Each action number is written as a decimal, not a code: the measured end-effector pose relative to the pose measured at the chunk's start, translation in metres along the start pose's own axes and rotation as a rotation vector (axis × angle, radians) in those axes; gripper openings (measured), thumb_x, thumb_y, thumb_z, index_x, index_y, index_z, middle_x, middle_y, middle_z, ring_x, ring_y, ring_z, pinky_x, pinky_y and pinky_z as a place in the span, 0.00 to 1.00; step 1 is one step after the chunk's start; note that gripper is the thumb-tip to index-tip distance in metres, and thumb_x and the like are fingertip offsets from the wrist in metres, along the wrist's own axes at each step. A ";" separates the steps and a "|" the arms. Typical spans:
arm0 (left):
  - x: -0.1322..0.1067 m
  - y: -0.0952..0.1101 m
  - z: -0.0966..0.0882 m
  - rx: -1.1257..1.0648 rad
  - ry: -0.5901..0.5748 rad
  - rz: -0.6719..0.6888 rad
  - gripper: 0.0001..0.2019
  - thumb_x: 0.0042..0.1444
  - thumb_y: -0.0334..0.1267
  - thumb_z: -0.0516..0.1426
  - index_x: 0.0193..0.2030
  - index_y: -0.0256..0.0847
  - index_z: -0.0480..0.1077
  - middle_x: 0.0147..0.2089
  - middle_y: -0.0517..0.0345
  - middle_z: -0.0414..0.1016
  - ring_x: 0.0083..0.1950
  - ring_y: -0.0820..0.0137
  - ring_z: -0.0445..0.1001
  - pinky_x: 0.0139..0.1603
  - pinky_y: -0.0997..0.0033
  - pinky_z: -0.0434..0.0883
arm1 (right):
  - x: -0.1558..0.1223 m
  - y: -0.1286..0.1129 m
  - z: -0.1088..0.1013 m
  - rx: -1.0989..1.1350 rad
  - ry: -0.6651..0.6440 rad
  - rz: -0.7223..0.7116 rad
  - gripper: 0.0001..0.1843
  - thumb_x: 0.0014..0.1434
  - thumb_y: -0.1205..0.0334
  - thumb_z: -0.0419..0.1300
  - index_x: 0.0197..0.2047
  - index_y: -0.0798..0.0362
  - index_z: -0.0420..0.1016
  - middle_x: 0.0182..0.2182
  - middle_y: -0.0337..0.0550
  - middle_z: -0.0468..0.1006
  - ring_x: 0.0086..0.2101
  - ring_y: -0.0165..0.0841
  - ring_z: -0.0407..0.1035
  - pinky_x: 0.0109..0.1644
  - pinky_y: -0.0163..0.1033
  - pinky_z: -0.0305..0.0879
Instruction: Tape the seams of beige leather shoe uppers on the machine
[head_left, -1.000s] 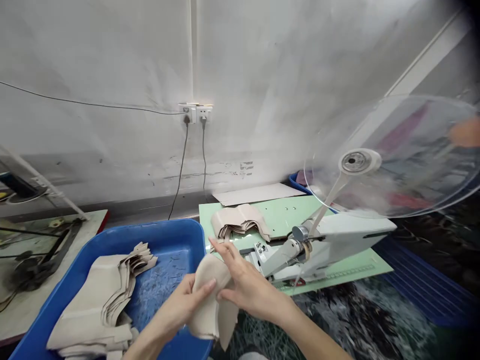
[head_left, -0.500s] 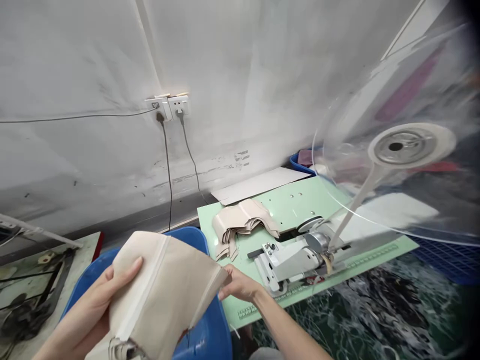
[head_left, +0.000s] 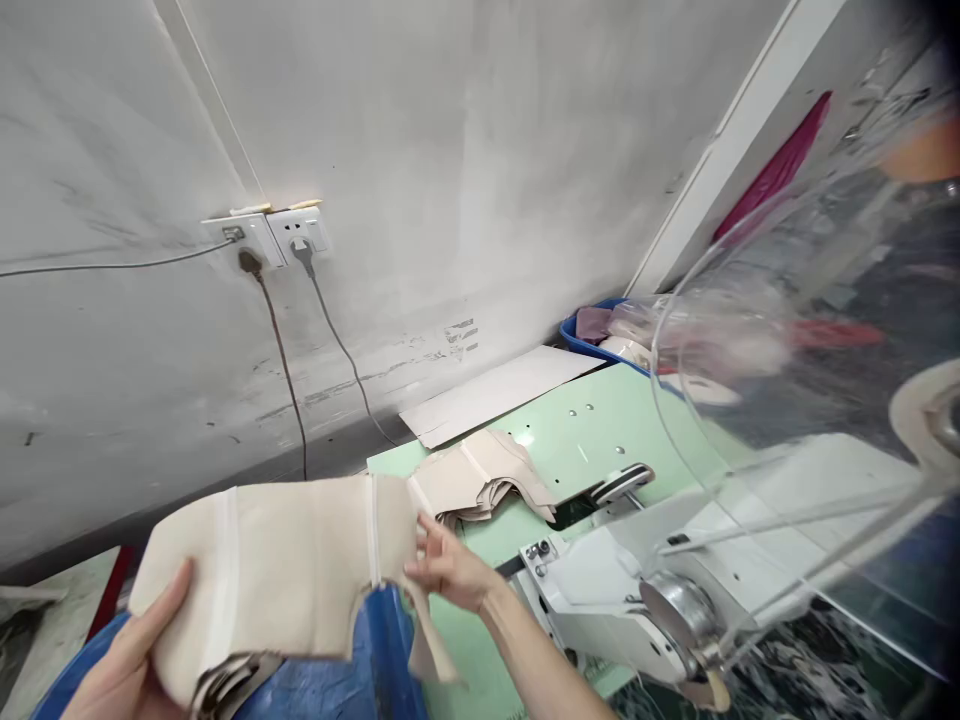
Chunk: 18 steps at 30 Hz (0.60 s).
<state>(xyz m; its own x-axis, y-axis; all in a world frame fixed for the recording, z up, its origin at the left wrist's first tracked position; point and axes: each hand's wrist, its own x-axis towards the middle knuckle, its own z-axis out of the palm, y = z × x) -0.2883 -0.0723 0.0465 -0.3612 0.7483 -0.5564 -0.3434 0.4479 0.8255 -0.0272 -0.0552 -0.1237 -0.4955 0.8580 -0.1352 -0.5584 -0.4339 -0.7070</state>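
Observation:
I hold a beige cut piece of material with pale seam strips spread out flat in front of me. My left hand grips its lower left edge, thumb on top. At the piece's right edge my right hand pinches it with the fingers closed. The piece hangs over a blue tray. Just beyond my right hand a stack of similar beige pieces lies on the green machine table.
A white machine head with a metal wheel stands at the right under a clear plastic disc. Wall sockets with two cables sit on the white wall. A flat cardboard sheet and a second blue bin lie behind.
The folded piece has been opened out and raised between both hands. My head has turned right and tilted, so the tray has slid to the lower left.

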 end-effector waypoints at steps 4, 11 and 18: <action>0.031 -0.017 0.031 -0.032 -0.148 0.010 0.20 0.62 0.33 0.55 0.61 0.42 0.68 0.51 0.51 0.80 0.50 0.60 0.79 0.53 0.59 0.77 | 0.022 -0.078 -0.022 -0.472 0.422 -0.180 0.33 0.46 0.54 0.68 0.55 0.46 0.64 0.44 0.43 0.70 0.27 0.27 0.67 0.23 0.33 0.67; 0.077 -0.082 0.121 -0.095 -0.417 -0.036 0.14 0.62 0.32 0.56 0.54 0.33 0.72 0.48 0.42 0.81 0.47 0.62 0.81 0.49 0.65 0.78 | -0.011 -0.170 -0.055 -1.275 1.041 -0.254 0.19 0.55 0.59 0.60 0.51 0.41 0.73 0.38 0.41 0.75 0.36 0.36 0.69 0.35 0.37 0.63; 0.153 -0.200 0.160 0.437 -0.181 -0.029 0.19 0.58 0.45 0.59 0.50 0.33 0.70 0.48 0.36 0.78 0.51 0.54 0.78 0.48 0.57 0.75 | -0.011 -0.115 -0.135 -1.451 1.362 0.332 0.24 0.61 0.60 0.53 0.61 0.50 0.64 0.50 0.54 0.74 0.52 0.51 0.66 0.52 0.53 0.60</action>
<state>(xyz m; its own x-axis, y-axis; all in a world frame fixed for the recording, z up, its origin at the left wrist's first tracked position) -0.1360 0.0310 -0.1883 -0.1866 0.7882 -0.5864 0.0596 0.6049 0.7941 0.1322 0.0218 -0.1349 0.6702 0.7159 -0.1956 0.6203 -0.6851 -0.3820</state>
